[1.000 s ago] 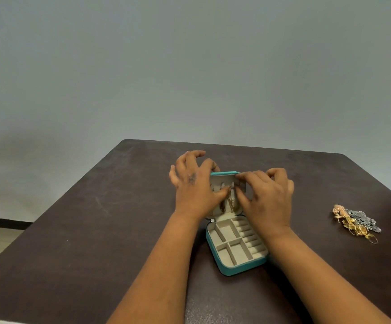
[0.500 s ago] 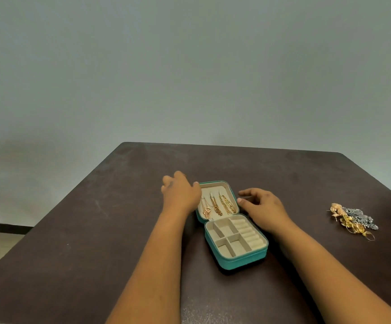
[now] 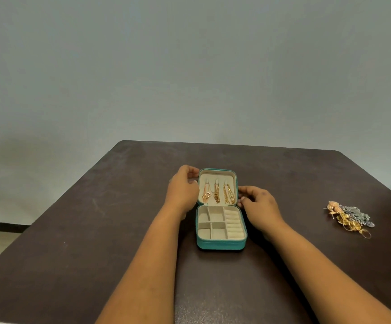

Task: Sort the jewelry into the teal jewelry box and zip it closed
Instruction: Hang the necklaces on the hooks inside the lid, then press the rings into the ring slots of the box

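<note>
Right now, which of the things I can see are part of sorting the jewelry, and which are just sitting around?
Part of the job:
open teal zip jewelry box
three gold chains hung in its lid
loose heap of gold and silver jewelry
left hand and right hand at the lid's sides

Just there:
dark brown table
grey wall
</note>
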